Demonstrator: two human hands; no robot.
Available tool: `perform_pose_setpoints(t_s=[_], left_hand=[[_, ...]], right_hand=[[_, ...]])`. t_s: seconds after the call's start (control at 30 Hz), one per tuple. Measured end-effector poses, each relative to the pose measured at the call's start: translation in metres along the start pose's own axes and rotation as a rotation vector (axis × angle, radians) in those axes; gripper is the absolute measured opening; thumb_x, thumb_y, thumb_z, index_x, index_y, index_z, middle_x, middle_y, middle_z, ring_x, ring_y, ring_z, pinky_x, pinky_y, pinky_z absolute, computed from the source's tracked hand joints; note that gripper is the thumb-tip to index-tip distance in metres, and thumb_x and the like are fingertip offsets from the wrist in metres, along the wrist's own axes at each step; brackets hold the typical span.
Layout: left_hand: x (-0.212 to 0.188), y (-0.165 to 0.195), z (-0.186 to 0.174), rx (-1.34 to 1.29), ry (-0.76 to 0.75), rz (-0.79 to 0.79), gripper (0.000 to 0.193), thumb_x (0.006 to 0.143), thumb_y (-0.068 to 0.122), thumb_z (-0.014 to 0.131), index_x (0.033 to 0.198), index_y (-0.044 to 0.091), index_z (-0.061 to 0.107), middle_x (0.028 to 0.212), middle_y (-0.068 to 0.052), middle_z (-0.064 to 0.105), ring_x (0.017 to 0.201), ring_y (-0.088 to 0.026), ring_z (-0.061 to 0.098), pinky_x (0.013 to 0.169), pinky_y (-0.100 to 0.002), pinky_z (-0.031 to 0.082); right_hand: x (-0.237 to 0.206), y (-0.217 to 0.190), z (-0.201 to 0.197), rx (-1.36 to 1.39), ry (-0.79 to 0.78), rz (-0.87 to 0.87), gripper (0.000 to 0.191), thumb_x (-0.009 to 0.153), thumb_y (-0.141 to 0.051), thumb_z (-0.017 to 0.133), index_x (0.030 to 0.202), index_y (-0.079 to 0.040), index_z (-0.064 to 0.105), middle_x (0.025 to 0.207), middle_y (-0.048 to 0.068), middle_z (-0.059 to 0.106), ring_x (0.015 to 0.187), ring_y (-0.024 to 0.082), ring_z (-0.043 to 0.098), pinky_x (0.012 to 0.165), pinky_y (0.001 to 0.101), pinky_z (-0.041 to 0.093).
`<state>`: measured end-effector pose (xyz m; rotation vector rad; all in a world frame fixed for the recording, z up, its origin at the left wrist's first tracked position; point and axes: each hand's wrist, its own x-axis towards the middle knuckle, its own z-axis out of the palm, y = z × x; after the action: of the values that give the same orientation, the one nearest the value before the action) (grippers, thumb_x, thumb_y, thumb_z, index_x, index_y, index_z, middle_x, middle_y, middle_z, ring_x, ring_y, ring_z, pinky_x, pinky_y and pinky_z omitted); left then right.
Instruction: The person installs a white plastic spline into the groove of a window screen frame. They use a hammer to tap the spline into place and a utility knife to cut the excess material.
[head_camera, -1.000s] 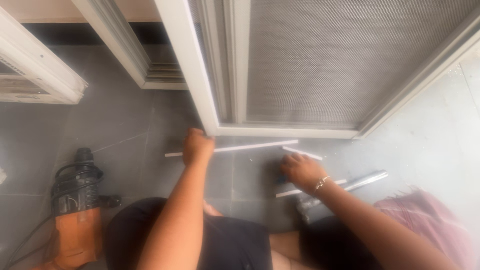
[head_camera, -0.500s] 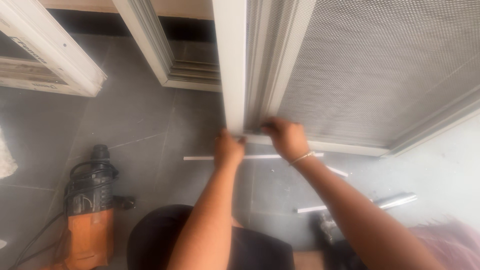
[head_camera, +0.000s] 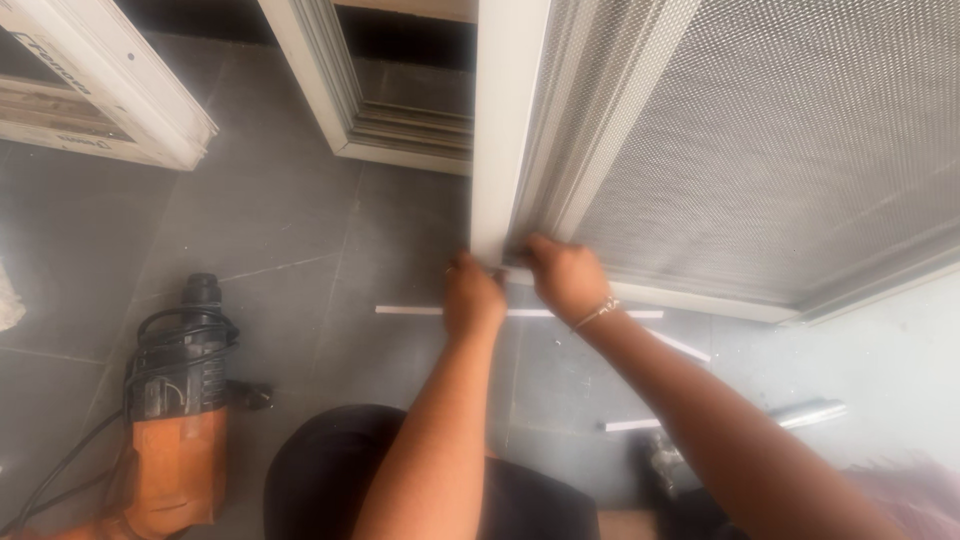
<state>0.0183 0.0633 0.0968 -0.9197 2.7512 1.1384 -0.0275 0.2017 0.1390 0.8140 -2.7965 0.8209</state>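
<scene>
At the white frame's (head_camera: 497, 150) bottom corner, left hand (head_camera: 472, 300) and right hand (head_camera: 563, 278), fingers curled, gripping it.

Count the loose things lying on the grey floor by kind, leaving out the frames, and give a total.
Orange and black power drill: 1
Thin white strips: 3, one behind the hands, one to the right of the right wrist, one lower down
Shiny metal tube: 1
Total: 5
</scene>
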Motion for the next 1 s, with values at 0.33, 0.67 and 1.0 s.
perform_pose_setpoints(t_s=[0.33,0.67,1.0], left_hand=[[0.005,-0.003,0.004,-0.014,-0.025,-0.024,0.054,0.087,0.027,0.078,0.126,0.002,0.050,0.127,-0.025,0.059,0.117,-0.043,0.060,0.096,-0.050,0.052],[-0.010,0.008,-0.027,0.201,-0.146,-0.050,0.070,0.082,0.030,0.081,0.139,0.007,0.047,0.136,-0.021,0.056,0.126,-0.038,0.057,0.101,-0.048,0.050],[-0.034,0.016,-0.016,0.785,-0.431,0.196,0.027,0.097,0.019,0.059,0.116,0.017,0.078,0.118,-0.009,0.072,0.114,-0.033,0.067,0.092,-0.052,0.053]], right_hand=[[-0.002,-0.006,0.002,0.052,0.031,-0.016,0.012,0.094,-0.014,0.059,0.094,-0.015,0.071,0.082,0.012,0.074,0.070,0.035,0.071,0.062,0.0461,0.057],[-0.046,-0.014,-0.013,0.108,0.162,0.055,0.015,0.098,-0.011,0.056,0.107,-0.013,0.067,0.098,0.010,0.075,0.086,0.035,0.073,0.074,0.0434,0.058],[-0.154,0.051,-0.047,0.522,-0.006,1.234,0.060,0.090,-0.046,0.070,0.133,-0.004,0.061,0.111,0.021,0.075,0.098,0.034,0.076,0.085,0.0440,0.063]])
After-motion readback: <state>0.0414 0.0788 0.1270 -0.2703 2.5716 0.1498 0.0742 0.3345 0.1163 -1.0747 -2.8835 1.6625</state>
